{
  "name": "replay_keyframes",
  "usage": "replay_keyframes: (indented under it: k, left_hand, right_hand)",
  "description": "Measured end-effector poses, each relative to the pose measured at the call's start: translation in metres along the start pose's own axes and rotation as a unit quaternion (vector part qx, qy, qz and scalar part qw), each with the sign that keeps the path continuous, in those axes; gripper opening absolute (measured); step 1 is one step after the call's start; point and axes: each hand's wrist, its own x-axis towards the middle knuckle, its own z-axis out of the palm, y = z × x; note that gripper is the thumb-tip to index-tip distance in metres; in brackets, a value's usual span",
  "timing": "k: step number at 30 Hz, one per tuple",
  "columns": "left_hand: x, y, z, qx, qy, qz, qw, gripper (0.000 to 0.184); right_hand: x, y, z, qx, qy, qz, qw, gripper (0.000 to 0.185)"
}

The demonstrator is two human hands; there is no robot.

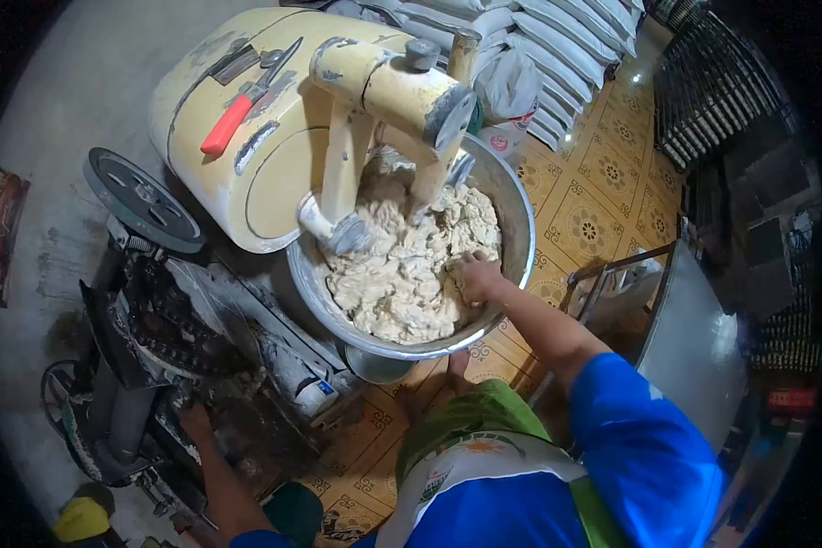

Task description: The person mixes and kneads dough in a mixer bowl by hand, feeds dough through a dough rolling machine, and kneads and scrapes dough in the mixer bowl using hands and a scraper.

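Observation:
A large metal bowl [522, 203] stands under the mixer head, filled with lumpy pale dough [411, 297]. My right hand [477, 277] reaches over the near right rim, its bent fingers sunk into the dough. The cream-painted dough mixer [283, 196] has worn patches, and its arm comes down into the bowl, where the dough around it looks blurred. Down at the left, my left hand [194, 425] is against the dark machine frame [164, 406]. Its fingers are in shadow, so their grip is unclear.
A red-handled tool [231, 123] lies on the mixer housing. Left of the bowl are a pulley wheel [144, 201] and a greasy chain drive [178, 320]. White sacks [557, 55] are stacked behind, racks [717, 91] stand far right, and a metal table [689, 338] is nearer right.

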Motion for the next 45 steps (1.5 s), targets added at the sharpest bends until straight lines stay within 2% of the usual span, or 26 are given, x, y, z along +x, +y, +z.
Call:
replay_keyframes:
  k: [4,8,13,15,16,19,20,21,22,23,24,25,26,27,28,29,31,32,34,36,38,40,43,45]
  left_hand:
    - [-0.011,-0.003,0.001,-0.039,0.044,0.050,0.997,0.044]
    - [0.027,-0.044,0.020,-0.035,0.009,0.059,0.998,0.040]
    - [0.059,-0.085,0.049,-0.094,0.027,0.038,0.995,0.034]
    - [0.075,-0.097,0.064,0.080,0.108,0.162,0.978,0.027]
    - [0.079,-0.100,0.068,0.167,0.147,0.219,0.950,0.033]
    - [0.066,-0.082,0.058,0.104,0.143,0.237,0.955,0.034]
    - [0.059,-0.075,0.055,0.075,0.141,0.243,0.957,0.035]
    - [0.053,-0.069,0.056,0.075,0.140,0.244,0.957,0.035]
    - [0.049,-0.063,0.054,0.050,0.158,0.202,0.965,0.035]
    - [0.047,-0.056,0.054,0.023,0.175,0.159,0.971,0.036]
    - [0.046,-0.050,0.053,-0.007,0.192,0.115,0.975,0.036]
    - [0.046,-0.046,0.048,-0.009,0.192,0.117,0.974,0.036]
    - [0.044,-0.044,0.043,-0.008,0.144,0.082,0.986,0.024]
    - [0.041,-0.042,0.038,-0.005,0.095,0.047,0.994,0.024]
    - [0.043,-0.039,0.034,0.000,0.048,0.013,0.999,0.036]
    - [0.055,-0.050,0.038,0.001,0.049,0.017,0.999,0.036]
    - [0.068,-0.076,0.049,0.074,0.085,0.129,0.985,0.036]
    - [0.075,-0.088,0.058,0.111,0.101,0.182,0.972,0.037]
    - [0.058,-0.069,0.046,0.092,0.077,0.153,0.981,0.037]
    - [0.044,-0.056,0.032,0.054,0.035,0.095,0.993,0.037]
    - [0.039,-0.049,0.028,0.027,0.045,0.079,0.995,0.037]
    - [0.036,-0.050,0.027,-0.031,0.062,0.045,0.997,0.036]
    - [0.017,-0.028,0.012,0.011,0.054,0.057,0.997,0.035]
    - [0.011,-0.021,0.006,0.030,0.050,0.067,0.996,0.035]
  right_hand:
    - [0.016,-0.019,0.025,-0.069,-0.017,0.067,0.995,0.060]
    - [0.022,-0.031,0.045,0.000,0.027,0.101,0.994,0.045]
    - [-0.002,-0.028,0.054,0.082,0.034,0.041,0.995,0.037]
    - [-0.016,-0.030,0.050,0.113,0.006,-0.012,0.994,0.036]
    - [-0.021,-0.032,0.039,0.111,0.009,-0.012,0.994,0.036]
    - [-0.050,-0.044,-0.014,0.268,0.031,-0.069,0.961,0.046]
    - [-0.062,-0.049,-0.038,0.268,0.030,-0.066,0.961,0.046]
    - [-0.073,-0.055,-0.064,0.261,0.073,-0.075,0.960,0.047]
    - [-0.079,-0.060,-0.076,0.254,0.119,-0.083,0.956,0.048]
    - [-0.076,-0.059,-0.072,0.255,0.122,-0.083,0.956,0.048]
    - [-0.068,-0.055,-0.061,0.226,0.186,-0.106,0.950,0.050]
    - [-0.060,-0.050,-0.048,0.195,0.250,-0.128,0.940,0.052]
    - [-0.056,-0.046,-0.041,0.161,0.310,-0.148,0.925,0.054]
    - [-0.058,-0.043,-0.028,0.160,0.310,-0.145,0.926,0.054]
    - [-0.064,-0.046,-0.015,0.141,0.293,-0.142,0.935,0.057]
    - [-0.069,-0.051,-0.004,0.124,0.278,-0.139,0.942,0.059]
    - [-0.059,-0.048,0.004,0.106,0.263,-0.139,0.949,0.062]
    - [-0.053,-0.040,0.005,0.148,0.195,-0.082,0.966,0.066]
    - [-0.041,-0.027,0.011,0.227,0.052,0.034,0.972,0.075]
    - [-0.025,-0.021,0.020,0.195,0.045,0.053,0.978,0.072]
    - [-0.008,-0.016,0.030,0.128,0.038,0.096,0.986,0.065]
    - [0.010,-0.018,0.045,0.138,0.033,0.102,0.985,0.062]
    - [0.024,-0.029,0.059,0.157,0.024,0.118,0.980,0.056]
    - [0.025,-0.035,0.060,0.133,-0.018,0.089,0.987,0.051]
